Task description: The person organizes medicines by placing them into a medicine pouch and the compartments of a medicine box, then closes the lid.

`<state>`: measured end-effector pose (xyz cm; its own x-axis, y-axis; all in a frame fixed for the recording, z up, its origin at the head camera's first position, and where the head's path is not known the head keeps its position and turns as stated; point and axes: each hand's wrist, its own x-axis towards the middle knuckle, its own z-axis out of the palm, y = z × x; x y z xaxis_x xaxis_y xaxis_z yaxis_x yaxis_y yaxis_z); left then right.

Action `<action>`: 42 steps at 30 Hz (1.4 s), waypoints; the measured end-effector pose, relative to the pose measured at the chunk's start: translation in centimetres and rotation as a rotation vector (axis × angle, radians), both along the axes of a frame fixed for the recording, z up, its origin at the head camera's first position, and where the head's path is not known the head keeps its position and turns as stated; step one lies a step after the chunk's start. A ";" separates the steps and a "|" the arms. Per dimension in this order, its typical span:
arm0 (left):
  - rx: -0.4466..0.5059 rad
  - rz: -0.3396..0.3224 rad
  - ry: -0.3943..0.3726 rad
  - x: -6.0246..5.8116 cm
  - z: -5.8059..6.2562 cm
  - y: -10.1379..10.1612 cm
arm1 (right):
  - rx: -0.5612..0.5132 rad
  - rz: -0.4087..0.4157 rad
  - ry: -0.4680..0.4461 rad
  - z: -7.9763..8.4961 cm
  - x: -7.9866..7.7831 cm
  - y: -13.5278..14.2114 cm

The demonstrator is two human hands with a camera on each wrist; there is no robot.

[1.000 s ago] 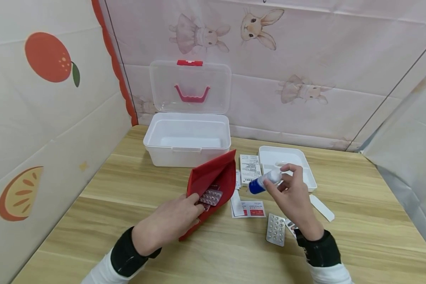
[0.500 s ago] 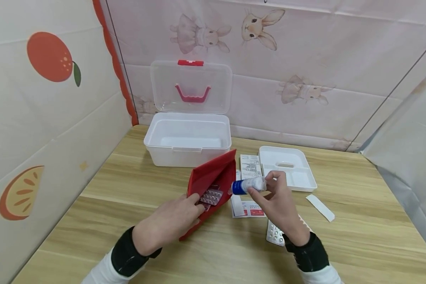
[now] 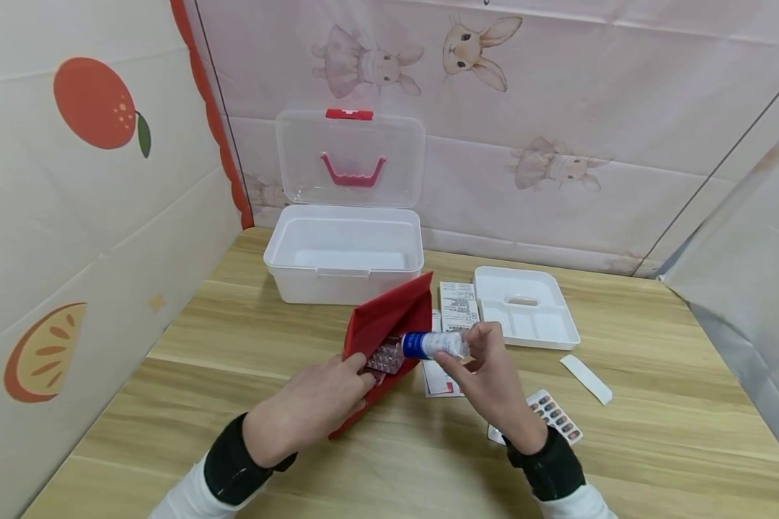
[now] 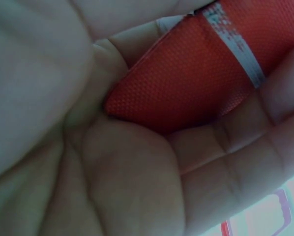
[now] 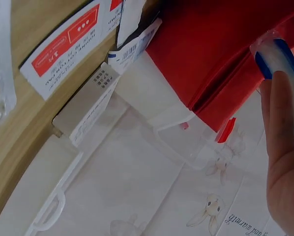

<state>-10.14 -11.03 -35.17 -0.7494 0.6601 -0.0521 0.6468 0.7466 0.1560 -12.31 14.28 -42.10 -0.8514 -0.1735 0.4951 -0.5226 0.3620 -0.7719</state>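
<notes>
— Where is the white and blue tube (image 3: 435,344)?
— It's up at the mouth of the red pouch (image 3: 389,310). It lies almost flat in the air, and its blue end points at the pouch. I can't tell if the two touch.
— Who has it?
— The right hand (image 3: 487,382). The thumb and fingers pinch the white end.
— And the left hand (image 3: 314,407)?
— It grips the near side of the pouch. In the left wrist view, the red cloth and its pale stripe sit between the palm and the fingers.
— Is anything in the pouch?
— Yes! A bumpy pill pack (image 3: 384,358) shows in the gap.
— What is next to the pouch?
— Paper cards (image 3: 440,382) with print lie just to its right. A white printed box (image 3: 457,303) is behind them, between the pouch and a white tray (image 3: 548,310).
— And near the right wrist?
— A pack of dark capsules (image 3: 554,414) lies beside it. A white strip (image 3: 586,380) lies in front of the tray.
— What's behind the pouch?
— A big cloudy box (image 3: 321,286). Its clear lid (image 3: 350,137) stands up, with a pinkish-red handle (image 3: 353,179) on it.
— What is it all on?
— A wooden table (image 3: 234,346). Bunnies (image 3: 467,54) are on the back wall, and an orange (image 3: 95,101) is on the left one.
</notes>
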 end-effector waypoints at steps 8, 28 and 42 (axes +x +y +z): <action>0.001 -0.010 0.014 0.0 0.0 0.0 | 0.088 0.021 -0.052 -0.4 -0.1 -0.4; 0.013 -0.044 0.043 0.1 -0.1 -0.1 | 0.090 0.042 -0.148 -1.0 -0.3 -0.6; 0.014 -0.077 0.053 0.1 -0.2 -0.2 | 0.178 -0.012 -0.196 -1.1 -0.2 -1.1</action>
<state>-10.06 -11.27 -35.35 -0.6979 0.7162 -0.0042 0.7097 0.6924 0.1302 -12.49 13.13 -43.19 -0.9305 -0.2327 0.2828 -0.3642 0.5066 -0.7814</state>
